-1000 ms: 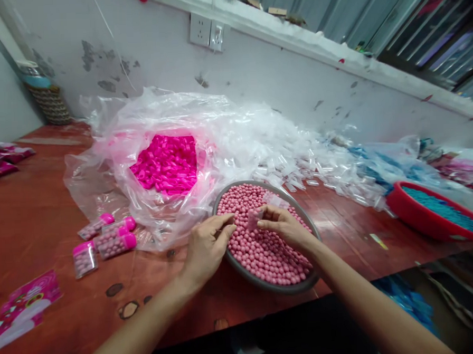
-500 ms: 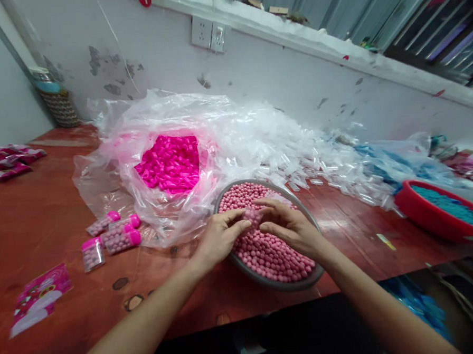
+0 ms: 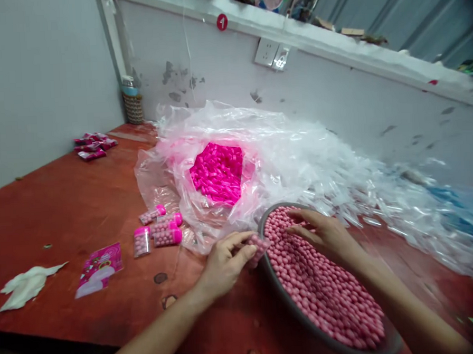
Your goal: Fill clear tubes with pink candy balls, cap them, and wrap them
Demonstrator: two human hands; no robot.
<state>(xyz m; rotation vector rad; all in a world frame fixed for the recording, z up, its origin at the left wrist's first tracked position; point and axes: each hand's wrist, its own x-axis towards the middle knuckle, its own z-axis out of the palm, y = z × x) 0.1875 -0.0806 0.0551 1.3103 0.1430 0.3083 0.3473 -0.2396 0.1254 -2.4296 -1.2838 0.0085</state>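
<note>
My left hand [image 3: 227,262] pinches a small clear plastic container [image 3: 258,248] filled with pink beads, just beside the left rim of a grey basin [image 3: 280,285]. Heaped pink beads [image 3: 325,283] fill that basin. Over its far right part hovers my right hand [image 3: 326,233], fingers apart and holding nothing that I can see. Several filled containers with bright pink caps [image 3: 165,228] lie on the table to the left. Behind them an open plastic bag [image 3: 172,159] holds a pile of bright pink caps [image 3: 218,172].
Many clear empty containers [image 3: 340,185] are heaped along the wall. A printed pink card [image 3: 100,268] and a crumpled white tissue [image 3: 28,285] lie at left on the red-brown table [image 3: 63,207]. Pink packets [image 3: 92,146] and a bottle in a woven sleeve [image 3: 132,100] stand farther back.
The view has swung left. My left hand has carried the filled container from above the beads to the basin's left rim. My right hand has parted from it and opened.
</note>
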